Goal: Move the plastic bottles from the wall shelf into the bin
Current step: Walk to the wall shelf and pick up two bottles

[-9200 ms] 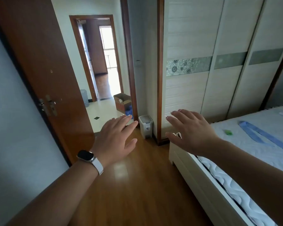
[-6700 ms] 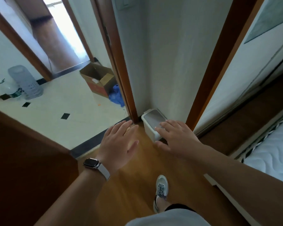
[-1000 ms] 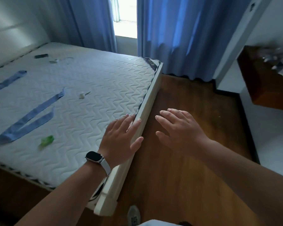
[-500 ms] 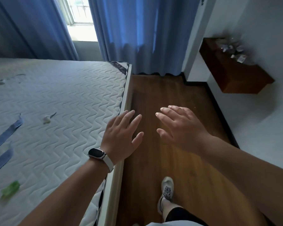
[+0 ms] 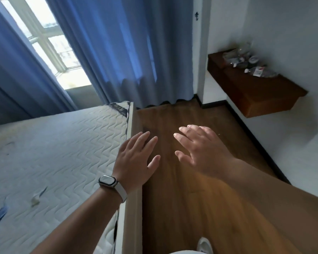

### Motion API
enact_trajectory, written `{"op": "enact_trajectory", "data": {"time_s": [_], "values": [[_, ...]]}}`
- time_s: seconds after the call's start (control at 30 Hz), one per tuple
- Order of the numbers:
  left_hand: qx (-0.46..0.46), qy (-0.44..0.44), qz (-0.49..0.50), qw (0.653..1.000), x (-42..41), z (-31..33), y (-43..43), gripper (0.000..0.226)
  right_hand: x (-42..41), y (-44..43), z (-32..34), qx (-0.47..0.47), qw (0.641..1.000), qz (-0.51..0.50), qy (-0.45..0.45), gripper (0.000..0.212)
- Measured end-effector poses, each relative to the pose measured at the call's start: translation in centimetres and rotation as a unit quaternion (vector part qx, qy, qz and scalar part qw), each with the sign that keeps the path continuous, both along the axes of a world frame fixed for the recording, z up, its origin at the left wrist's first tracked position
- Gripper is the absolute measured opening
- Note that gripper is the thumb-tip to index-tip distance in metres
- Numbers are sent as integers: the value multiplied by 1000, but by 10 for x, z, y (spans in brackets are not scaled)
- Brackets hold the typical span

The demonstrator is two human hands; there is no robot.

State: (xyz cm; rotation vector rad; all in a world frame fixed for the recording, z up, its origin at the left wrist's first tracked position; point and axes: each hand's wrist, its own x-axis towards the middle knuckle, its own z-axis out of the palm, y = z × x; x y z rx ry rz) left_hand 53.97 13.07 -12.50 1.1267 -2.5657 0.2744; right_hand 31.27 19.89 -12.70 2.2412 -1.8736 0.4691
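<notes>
Nearest to us, one pale shoe (image 5: 205, 246) shows at the bottom edge on the wood floor (image 5: 173, 208). Above it we hold both hands out, palms down and empty: the left hand (image 5: 136, 162), with a watch (image 5: 108, 181) on its wrist, hovers over the edge of the bed (image 5: 53, 153), and the right hand (image 5: 202, 153) hangs over the floor, fingers spread wide on each. Farther off, blue curtains (image 5: 127, 52) hang beside a window (image 5: 50, 43). To the right, one dark wooden shelf (image 5: 255, 94) juts from the white wall (image 5: 292, 33). The plastic bottles (image 5: 246, 61) lie in a loose heap on its top; blur keeps us from counting them or telling which way each points.
</notes>
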Motion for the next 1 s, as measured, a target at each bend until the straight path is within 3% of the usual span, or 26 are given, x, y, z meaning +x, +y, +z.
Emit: {"op": "enact_trajectory", "data": {"time_s": [0.2, 0.5, 1.0], "values": [[2, 7, -53, 999, -84, 0, -54, 53, -77, -34, 2, 32, 998, -56, -4, 53], [18, 20, -116, 993, -150, -12, -151, 53, -129, -103, -3, 48, 992, -116, -13, 55], [58, 32, -233, 970, -253, -20, -420, 49, -195, -321, 11, 92, 961, -259, 36, 55]]}}
